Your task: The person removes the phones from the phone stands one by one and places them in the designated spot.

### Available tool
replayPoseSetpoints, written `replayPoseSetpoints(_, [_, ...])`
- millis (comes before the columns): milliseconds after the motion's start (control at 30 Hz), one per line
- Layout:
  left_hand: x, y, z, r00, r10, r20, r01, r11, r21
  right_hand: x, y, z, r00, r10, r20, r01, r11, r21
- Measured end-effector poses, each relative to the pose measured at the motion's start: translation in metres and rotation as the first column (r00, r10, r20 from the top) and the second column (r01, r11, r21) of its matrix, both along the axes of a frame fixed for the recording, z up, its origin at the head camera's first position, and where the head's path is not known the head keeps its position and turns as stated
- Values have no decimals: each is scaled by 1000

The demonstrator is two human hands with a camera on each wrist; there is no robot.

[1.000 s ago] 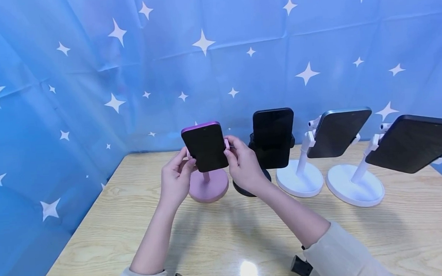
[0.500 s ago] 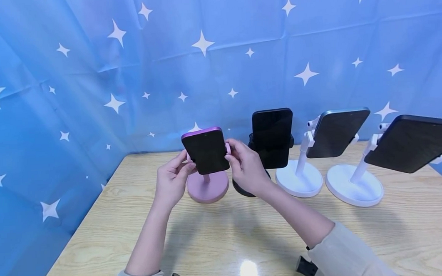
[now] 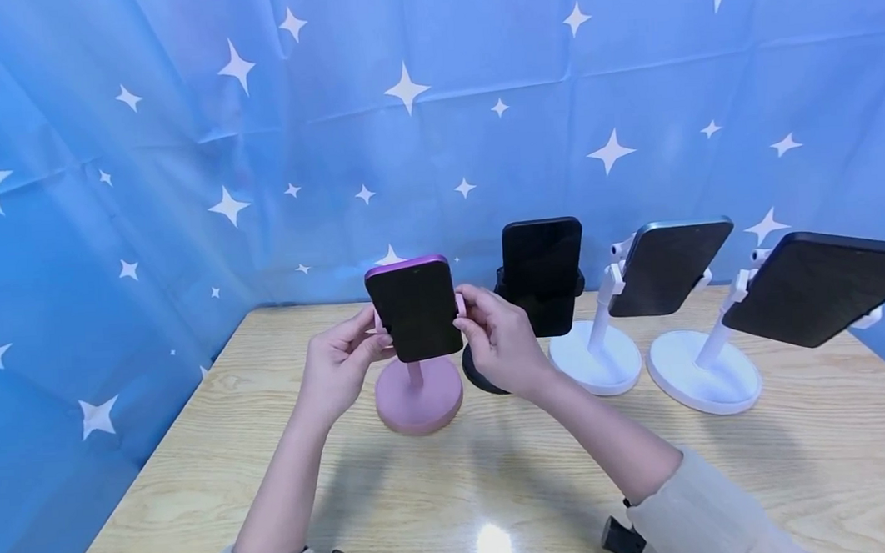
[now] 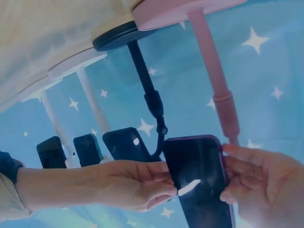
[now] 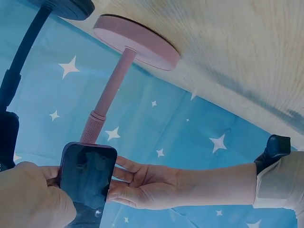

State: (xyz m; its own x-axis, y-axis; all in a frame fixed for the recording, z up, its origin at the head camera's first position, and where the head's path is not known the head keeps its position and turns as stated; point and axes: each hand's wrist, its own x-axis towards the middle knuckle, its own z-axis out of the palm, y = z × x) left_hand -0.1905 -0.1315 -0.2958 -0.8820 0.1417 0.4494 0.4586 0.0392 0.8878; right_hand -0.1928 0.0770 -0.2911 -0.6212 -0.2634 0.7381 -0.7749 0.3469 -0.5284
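At the left, the left hand [image 3: 338, 370] pinches one side of the clamp on a pink phone stand with a slim stem and flat round base [image 3: 419, 399]; the base stands toward the back edge of the light wood-grain counter [image 3: 198, 490]. Held above it in the clamp is a smartphone with a vivid purple rim, rounded corners and a dark, glossy screen [image 3: 418, 311]. It is upright but slightly tilted, its screen facing the person; the left wrist view shows a bright streak reflected on the glass. The right hand [image 3: 508, 344] pinches the clamp's other side, thumb in front. Just beyond that hand, a black phone [image 3: 543, 275] sits in a black round-based stand [image 3: 481, 375], partly hidden. Farther right, a white round-based stand [image 3: 600, 360] bears a tilted, pale-blue-rimmed phone [image 3: 671, 269], and nearer the counter's right edge a second white stand [image 3: 706, 375] carries a tilted black-framed device [image 3: 826, 290].
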Motion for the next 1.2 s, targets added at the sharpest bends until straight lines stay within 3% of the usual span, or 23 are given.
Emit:
replayPoseSetpoints(433, [22,3,11,996,-78,-52,77,997,-21,26,12,8,998,57,-2,-57,996,-61])
replayPoseSetpoints(633, [31,9,15,990,-108,-86,105,994,-39,40,22,11,999,30,-12,-30,998,-62])
replayPoseSetpoints(900, [42,21,21,962,-194,-195,184,981,-66,64,38,18,996,-30,-82,27,999,-46])
replayPoseSetpoints(1067, [49,28,24,952,-217,-218,209,976,-61,74,47,22,991,-7,-135,-1,999,-54])
replayPoseSetpoints(1200, [52,37,25,929,-270,-254,268,963,-44,79,55,22,981,5,-193,-18,998,-67])
